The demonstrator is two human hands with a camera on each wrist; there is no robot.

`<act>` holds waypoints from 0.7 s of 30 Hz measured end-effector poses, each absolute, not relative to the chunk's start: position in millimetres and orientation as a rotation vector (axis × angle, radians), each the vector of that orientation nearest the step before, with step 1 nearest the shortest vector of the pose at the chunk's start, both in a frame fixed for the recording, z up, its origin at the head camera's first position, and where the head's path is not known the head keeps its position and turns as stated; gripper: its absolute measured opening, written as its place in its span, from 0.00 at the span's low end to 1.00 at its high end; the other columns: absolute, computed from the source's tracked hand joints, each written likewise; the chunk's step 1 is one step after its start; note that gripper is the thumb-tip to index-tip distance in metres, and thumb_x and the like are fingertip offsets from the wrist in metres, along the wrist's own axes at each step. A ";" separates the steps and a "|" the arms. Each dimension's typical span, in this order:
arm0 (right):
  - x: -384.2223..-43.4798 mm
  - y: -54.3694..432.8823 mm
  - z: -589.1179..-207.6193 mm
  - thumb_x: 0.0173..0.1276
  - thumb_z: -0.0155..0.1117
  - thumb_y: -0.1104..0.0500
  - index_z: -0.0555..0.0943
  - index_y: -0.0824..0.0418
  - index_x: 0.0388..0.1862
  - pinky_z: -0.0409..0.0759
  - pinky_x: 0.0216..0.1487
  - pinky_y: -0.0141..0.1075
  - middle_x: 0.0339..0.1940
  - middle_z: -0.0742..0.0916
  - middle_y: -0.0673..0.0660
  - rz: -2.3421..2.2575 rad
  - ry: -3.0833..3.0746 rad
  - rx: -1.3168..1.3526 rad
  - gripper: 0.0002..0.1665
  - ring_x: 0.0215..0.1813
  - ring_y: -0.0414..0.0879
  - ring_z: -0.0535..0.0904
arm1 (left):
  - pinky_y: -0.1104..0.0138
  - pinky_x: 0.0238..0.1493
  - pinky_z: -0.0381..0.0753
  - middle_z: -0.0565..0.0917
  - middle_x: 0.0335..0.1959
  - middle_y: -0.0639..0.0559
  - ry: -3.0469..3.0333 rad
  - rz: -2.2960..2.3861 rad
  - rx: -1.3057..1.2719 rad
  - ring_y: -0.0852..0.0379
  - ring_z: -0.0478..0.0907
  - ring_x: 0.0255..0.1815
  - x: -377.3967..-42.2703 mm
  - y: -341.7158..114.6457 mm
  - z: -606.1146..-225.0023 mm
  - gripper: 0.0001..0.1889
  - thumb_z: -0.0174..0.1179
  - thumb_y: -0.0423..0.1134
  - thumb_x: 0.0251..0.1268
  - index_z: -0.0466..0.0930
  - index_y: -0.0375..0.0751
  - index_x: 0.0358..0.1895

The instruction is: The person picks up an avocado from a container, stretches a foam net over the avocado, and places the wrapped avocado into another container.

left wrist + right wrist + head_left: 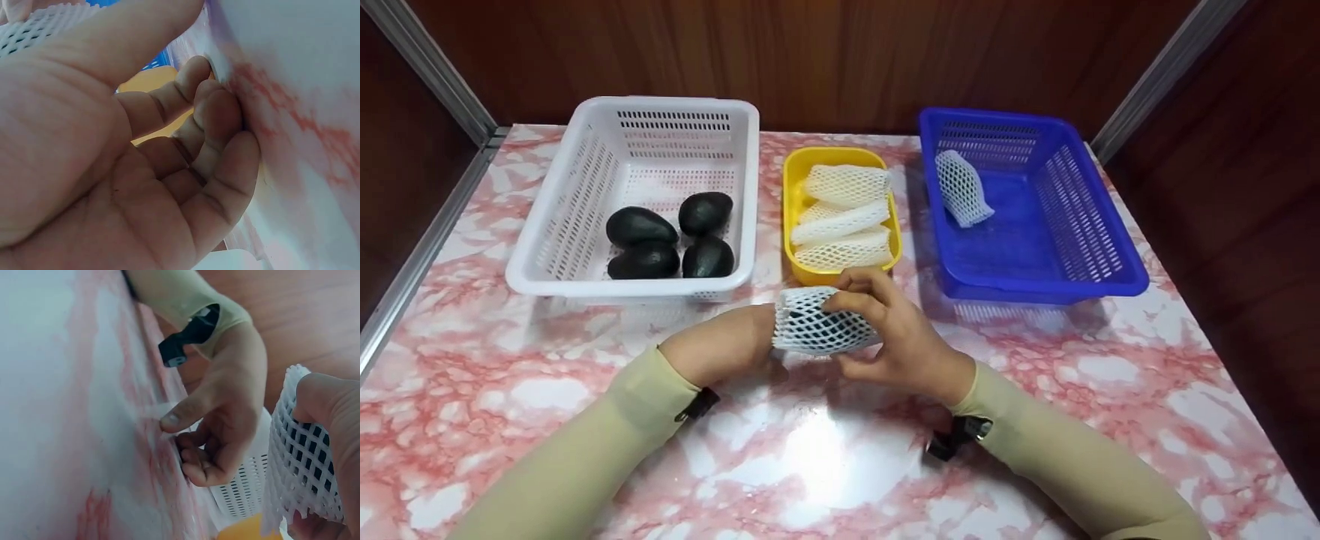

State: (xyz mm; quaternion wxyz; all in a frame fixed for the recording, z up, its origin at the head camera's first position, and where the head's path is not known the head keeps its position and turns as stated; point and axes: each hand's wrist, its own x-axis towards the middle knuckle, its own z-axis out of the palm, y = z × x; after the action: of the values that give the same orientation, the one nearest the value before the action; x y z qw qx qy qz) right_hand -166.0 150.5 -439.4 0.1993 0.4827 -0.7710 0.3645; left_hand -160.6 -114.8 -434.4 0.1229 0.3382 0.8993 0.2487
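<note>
My right hand (904, 341) grips a dark avocado in a white foam net sleeve (817, 322), thumb on one side and fingers on the other. Through the mesh the dark fruit shows in the right wrist view, where the sleeve (306, 461) has a ragged open end. My left hand (727, 341) is beside the sleeve's left end and holds nothing. Its loosely curled fingers (225, 169) come down right at the tabletop. Just beyond the hands, a yellow basket (791, 251) holds several foam net sleeves (844, 221).
At the back left stands a white basket (521, 262) with several avocados (641, 225) in its near part. A blue basket (1042, 285) at the back right contains one white foam net sleeve (964, 189). Wooden panels (840, 60) wall in the marbled table (810, 480).
</note>
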 end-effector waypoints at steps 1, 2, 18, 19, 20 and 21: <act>-166.0 150.4 -439.1 0.49 0.84 0.63 0.77 0.56 0.67 0.90 0.60 0.43 0.62 0.78 0.68 1.006 -2.155 1.350 0.44 0.61 0.57 0.84 | 0.54 0.60 0.87 0.88 0.59 0.48 2.627 0.730 0.994 0.53 0.83 0.49 -160.3 -115.0 -434.4 0.35 0.70 0.25 0.56 0.78 0.43 0.71; -166.1 150.4 -438.5 0.49 0.84 0.63 0.77 0.56 0.66 0.90 0.60 0.43 0.62 0.78 0.68 1.005 -2.154 1.344 0.43 0.61 0.57 0.84 | 0.53 0.58 0.87 0.89 0.55 0.47 2.634 0.718 0.993 0.52 0.83 0.47 -160.2 -115.2 -434.5 0.32 0.70 0.26 0.57 0.79 0.43 0.68; -187.6 193.3 -363.6 0.52 0.73 0.79 0.75 0.70 0.66 0.90 0.60 0.42 0.64 0.82 0.59 1.645 -2.098 0.821 0.40 0.62 0.53 0.84 | 0.56 0.48 0.81 0.78 0.39 0.49 2.625 0.414 0.879 0.52 0.75 0.37 -167.6 -111.7 -428.9 0.16 0.78 0.41 0.63 0.81 0.43 0.46; -191.7 198.9 -357.6 0.53 0.74 0.78 0.75 0.67 0.67 0.90 0.59 0.40 0.64 0.82 0.57 1.656 -2.125 0.745 0.40 0.61 0.52 0.85 | 0.55 0.48 0.81 0.79 0.39 0.49 2.622 0.407 0.879 0.51 0.75 0.37 -167.9 -111.8 -429.3 0.16 0.78 0.41 0.63 0.81 0.42 0.46; -197.0 204.6 -351.4 0.55 0.74 0.77 0.75 0.64 0.68 0.91 0.57 0.39 0.64 0.82 0.55 1.667 -2.146 0.673 0.40 0.60 0.52 0.85 | 0.55 0.49 0.81 0.79 0.39 0.49 2.617 0.403 0.875 0.51 0.76 0.37 -168.4 -111.8 -429.5 0.16 0.78 0.42 0.63 0.81 0.42 0.47; -203.3 210.3 -345.3 0.55 0.74 0.76 0.75 0.60 0.67 0.91 0.55 0.39 0.63 0.83 0.55 1.694 -2.146 0.614 0.40 0.60 0.53 0.85 | 0.55 0.49 0.82 0.79 0.40 0.48 2.613 0.397 0.871 0.51 0.76 0.38 -168.9 -111.9 -429.6 0.17 0.78 0.42 0.64 0.81 0.42 0.47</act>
State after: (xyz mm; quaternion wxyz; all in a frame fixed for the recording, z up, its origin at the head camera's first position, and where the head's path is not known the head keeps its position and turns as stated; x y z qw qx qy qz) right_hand -203.3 210.3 -345.3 0.1688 0.2158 -0.7549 0.5959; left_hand -168.9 -111.9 -429.6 0.1783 0.3078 0.9240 0.1404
